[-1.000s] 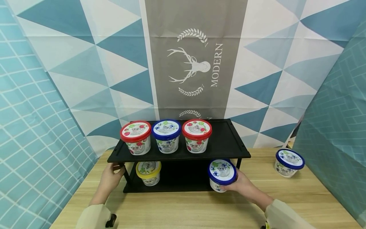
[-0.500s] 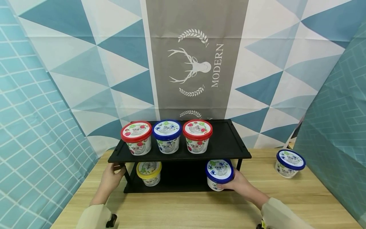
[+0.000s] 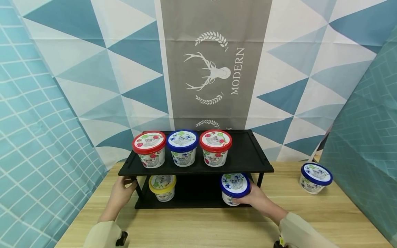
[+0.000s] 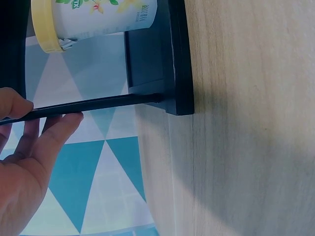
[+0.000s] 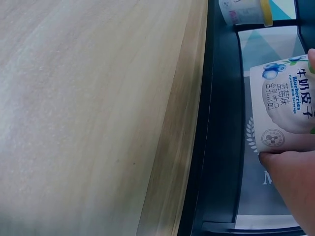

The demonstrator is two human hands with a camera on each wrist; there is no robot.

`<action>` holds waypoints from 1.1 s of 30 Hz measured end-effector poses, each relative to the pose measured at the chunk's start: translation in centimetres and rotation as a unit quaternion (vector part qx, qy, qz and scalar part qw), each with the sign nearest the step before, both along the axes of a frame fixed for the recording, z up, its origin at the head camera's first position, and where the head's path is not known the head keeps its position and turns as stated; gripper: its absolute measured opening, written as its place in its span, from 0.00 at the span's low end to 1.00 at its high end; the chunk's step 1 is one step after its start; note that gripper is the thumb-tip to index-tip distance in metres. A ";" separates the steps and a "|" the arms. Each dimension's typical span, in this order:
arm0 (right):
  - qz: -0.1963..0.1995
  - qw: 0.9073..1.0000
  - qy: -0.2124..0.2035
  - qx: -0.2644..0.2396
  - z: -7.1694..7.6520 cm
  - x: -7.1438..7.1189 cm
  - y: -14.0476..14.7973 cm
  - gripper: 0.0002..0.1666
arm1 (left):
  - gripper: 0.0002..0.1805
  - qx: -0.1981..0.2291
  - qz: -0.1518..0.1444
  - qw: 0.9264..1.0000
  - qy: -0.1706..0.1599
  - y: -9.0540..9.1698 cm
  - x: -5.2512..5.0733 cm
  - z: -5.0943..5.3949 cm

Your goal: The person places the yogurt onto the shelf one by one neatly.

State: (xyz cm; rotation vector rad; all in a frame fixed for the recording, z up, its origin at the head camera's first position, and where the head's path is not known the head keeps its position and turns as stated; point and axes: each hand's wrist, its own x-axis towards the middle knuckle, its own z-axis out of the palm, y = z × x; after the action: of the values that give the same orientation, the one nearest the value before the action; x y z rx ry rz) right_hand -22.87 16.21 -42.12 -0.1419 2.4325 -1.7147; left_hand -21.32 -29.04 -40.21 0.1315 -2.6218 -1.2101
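My right hand [image 3: 257, 198] grips a blue-lidded blueberry milk tub [image 3: 235, 188] at the right end of the black two-tier rack's lower shelf [image 3: 198, 193]. In the right wrist view, thumb and fingers lie round the blueberry tub's white side [image 5: 283, 105]. My left hand [image 3: 120, 193] pinches the rack's thin left post [image 4: 98, 103] between thumb and fingers, just beneath the upper shelf [image 3: 245, 151]. Near that post, a yellow-lidded tub [image 3: 162, 188] stands on the lower shelf. Whether the held tub touches the shelf, I cannot tell.
Along the upper shelf stand a red-lidded tub [image 3: 149, 150], a blue-lidded tub [image 3: 182, 148] and another red-lidded tub [image 3: 215, 148]. One more blue-lidded tub [image 3: 315, 178] sits on the wooden table [image 3: 192, 229] at the right. A patterned cloth [image 3: 214, 69] hangs behind the rack.
My right hand has moved the blueberry tub slightly left and inward along the lower shelf. My left hand stays on the post; the head view has shifted a little.
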 end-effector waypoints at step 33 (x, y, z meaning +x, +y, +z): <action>0.017 1.000 0.004 -0.021 -0.2 -1.2 -3.1 0.60 | 0.25 0.005 -0.003 1.000 0.010 -0.1 0.0 -0.2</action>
State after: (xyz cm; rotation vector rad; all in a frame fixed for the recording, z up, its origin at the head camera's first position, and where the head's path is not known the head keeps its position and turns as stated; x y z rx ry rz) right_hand -24.06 13.12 -42.28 -0.1947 2.3863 -1.7532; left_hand -21.36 -29.11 -40.40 0.1121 -2.6014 -1.2214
